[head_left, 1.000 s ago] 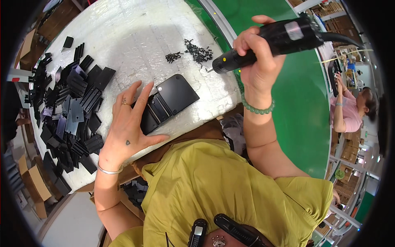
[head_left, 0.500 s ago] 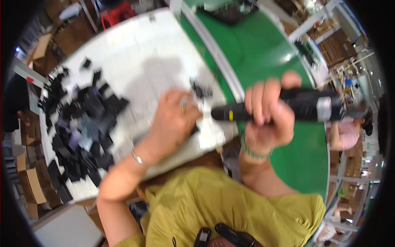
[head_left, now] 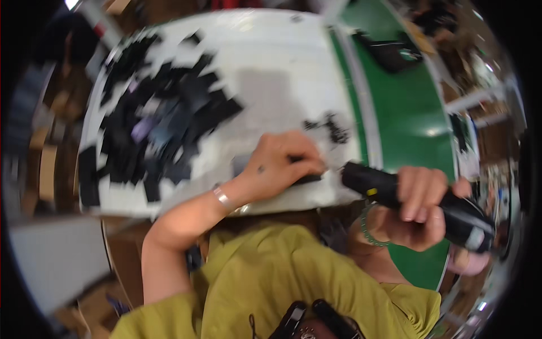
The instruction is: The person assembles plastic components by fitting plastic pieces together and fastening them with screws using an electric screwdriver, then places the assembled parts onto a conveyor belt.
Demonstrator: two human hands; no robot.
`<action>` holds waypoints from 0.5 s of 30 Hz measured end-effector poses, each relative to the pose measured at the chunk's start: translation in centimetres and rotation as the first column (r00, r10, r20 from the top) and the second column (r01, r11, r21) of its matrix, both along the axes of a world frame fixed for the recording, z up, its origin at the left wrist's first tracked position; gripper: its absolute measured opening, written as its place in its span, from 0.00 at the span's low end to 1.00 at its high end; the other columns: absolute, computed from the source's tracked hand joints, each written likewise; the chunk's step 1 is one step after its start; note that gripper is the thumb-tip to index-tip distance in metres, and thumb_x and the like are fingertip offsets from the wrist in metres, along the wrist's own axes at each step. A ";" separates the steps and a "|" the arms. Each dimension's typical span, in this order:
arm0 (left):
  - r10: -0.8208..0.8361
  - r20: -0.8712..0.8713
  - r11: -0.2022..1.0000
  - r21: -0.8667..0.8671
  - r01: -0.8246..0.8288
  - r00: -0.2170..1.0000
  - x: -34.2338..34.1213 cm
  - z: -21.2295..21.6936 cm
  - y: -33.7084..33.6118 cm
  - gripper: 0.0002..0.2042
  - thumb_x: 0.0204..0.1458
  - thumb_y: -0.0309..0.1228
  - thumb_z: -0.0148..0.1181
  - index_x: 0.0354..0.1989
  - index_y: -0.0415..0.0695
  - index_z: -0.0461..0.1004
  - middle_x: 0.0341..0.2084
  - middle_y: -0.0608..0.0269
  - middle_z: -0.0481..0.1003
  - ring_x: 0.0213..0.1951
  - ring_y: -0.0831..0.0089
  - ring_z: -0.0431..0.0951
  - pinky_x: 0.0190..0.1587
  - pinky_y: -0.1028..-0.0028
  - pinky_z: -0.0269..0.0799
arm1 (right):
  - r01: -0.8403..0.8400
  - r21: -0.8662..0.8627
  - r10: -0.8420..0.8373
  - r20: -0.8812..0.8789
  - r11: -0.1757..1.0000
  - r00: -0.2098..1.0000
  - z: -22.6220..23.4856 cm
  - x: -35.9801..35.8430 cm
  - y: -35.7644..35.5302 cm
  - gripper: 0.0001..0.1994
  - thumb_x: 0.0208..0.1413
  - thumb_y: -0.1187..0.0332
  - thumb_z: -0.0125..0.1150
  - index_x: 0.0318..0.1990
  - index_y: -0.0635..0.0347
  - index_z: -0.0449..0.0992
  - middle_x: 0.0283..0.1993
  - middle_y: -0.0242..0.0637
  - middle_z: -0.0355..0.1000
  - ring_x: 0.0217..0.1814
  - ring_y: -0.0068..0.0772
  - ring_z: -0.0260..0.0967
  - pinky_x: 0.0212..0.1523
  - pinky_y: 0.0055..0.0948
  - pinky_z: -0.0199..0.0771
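Note:
My right hand is wrapped round a black electric screwdriver with a yellow mark near its narrow end. The tool lies slantwise above the table's right front corner, its narrow end pointing left towards my other hand. My left hand is closed, thumb and fingers pinched at a small black piece near the table's front edge. Most of that piece is hidden beneath the fingers. A dark grey flat piece shows by the left wrist; whether the two are joined I cannot tell. Small black parts, possibly screws, lie scattered beyond this hand.
A wide heap of black flat pieces, some grey or purplish, covers the left of the white table. To the right runs a green surface with a pale rail. A black moulded part lies on it.
The view has turned, so the table sits differently. The screwdriver's narrow end now points up-left instead of level, and my right hand appears lower. My left hand stays by the front edge.

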State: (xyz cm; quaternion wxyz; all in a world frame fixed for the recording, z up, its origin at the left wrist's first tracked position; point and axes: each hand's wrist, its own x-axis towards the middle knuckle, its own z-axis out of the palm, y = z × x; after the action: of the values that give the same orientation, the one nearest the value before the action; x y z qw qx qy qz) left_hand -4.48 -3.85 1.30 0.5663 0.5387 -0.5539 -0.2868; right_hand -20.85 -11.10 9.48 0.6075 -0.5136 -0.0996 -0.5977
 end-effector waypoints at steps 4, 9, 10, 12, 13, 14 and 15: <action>0.231 -0.020 0.942 -0.244 -0.229 0.973 0.0 -2.4 1.4 0.05 0.39 0.20 0.63 0.27 0.40 0.78 0.25 0.61 0.77 0.33 0.68 0.76 0.35 0.75 0.71 | -0.200 -0.094 0.192 -0.082 0.975 0.978 -1.3 2.0 -0.3 0.16 0.45 0.74 0.51 0.45 0.58 0.65 0.19 0.23 0.57 0.19 0.16 0.55 0.29 0.19 0.55; 0.335 0.084 0.902 -0.317 -0.294 0.939 1.1 -3.7 3.8 0.04 0.39 0.23 0.64 0.26 0.42 0.77 0.24 0.62 0.76 0.31 0.66 0.76 0.33 0.72 0.71 | -0.289 0.070 0.294 -0.068 0.955 0.954 -2.2 4.0 -0.4 0.19 0.46 0.73 0.51 0.49 0.56 0.61 0.17 0.23 0.56 0.15 0.16 0.54 0.24 0.18 0.56; 0.322 0.079 0.907 -0.312 -0.283 0.943 1.4 -3.8 4.1 0.04 0.39 0.24 0.64 0.25 0.42 0.77 0.23 0.62 0.76 0.31 0.65 0.76 0.33 0.72 0.72 | -0.289 0.069 0.293 -0.062 0.955 0.954 -2.3 4.3 -0.3 0.19 0.46 0.73 0.51 0.49 0.56 0.61 0.17 0.23 0.56 0.15 0.16 0.54 0.24 0.18 0.56; 0.302 0.111 0.922 -0.286 -0.260 0.947 2.0 -3.8 4.7 0.07 0.38 0.25 0.65 0.28 0.43 0.77 0.27 0.61 0.76 0.34 0.64 0.75 0.35 0.71 0.72 | -0.287 0.121 0.291 -0.022 0.950 0.956 -2.4 4.9 0.2 0.19 0.47 0.74 0.50 0.49 0.57 0.61 0.17 0.23 0.56 0.15 0.16 0.53 0.24 0.19 0.55; 0.269 0.132 0.939 -0.257 -0.229 0.954 2.2 -3.5 4.8 0.10 0.38 0.26 0.66 0.32 0.43 0.77 0.30 0.60 0.76 0.37 0.64 0.75 0.38 0.70 0.72 | -0.294 0.106 0.297 -0.010 0.950 0.955 -2.4 4.9 0.4 0.20 0.46 0.74 0.50 0.50 0.57 0.62 0.18 0.24 0.56 0.15 0.17 0.52 0.23 0.19 0.55; 0.256 0.134 0.941 -0.259 -0.216 0.957 2.4 -3.1 4.8 0.10 0.38 0.26 0.66 0.32 0.43 0.77 0.30 0.60 0.76 0.37 0.64 0.75 0.38 0.70 0.72 | -0.281 0.104 0.283 -0.008 0.954 0.959 -2.4 5.0 0.6 0.20 0.46 0.74 0.50 0.50 0.57 0.62 0.18 0.24 0.56 0.15 0.17 0.52 0.23 0.19 0.55; 0.275 0.215 0.944 -0.243 -0.221 0.937 2.5 -2.5 4.7 0.15 0.37 0.26 0.67 0.37 0.43 0.76 0.35 0.58 0.76 0.42 0.62 0.73 0.43 0.68 0.69 | -0.277 0.072 0.280 -0.030 0.958 0.960 -2.3 5.2 0.7 0.20 0.46 0.74 0.50 0.50 0.57 0.62 0.18 0.25 0.56 0.16 0.18 0.52 0.23 0.20 0.54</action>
State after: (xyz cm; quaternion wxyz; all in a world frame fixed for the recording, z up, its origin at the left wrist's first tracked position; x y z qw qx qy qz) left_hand -1.99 0.90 -1.19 0.5800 0.5712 -0.5749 -0.0822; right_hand -15.68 -10.39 7.17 0.7044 -0.4855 -0.1387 -0.4988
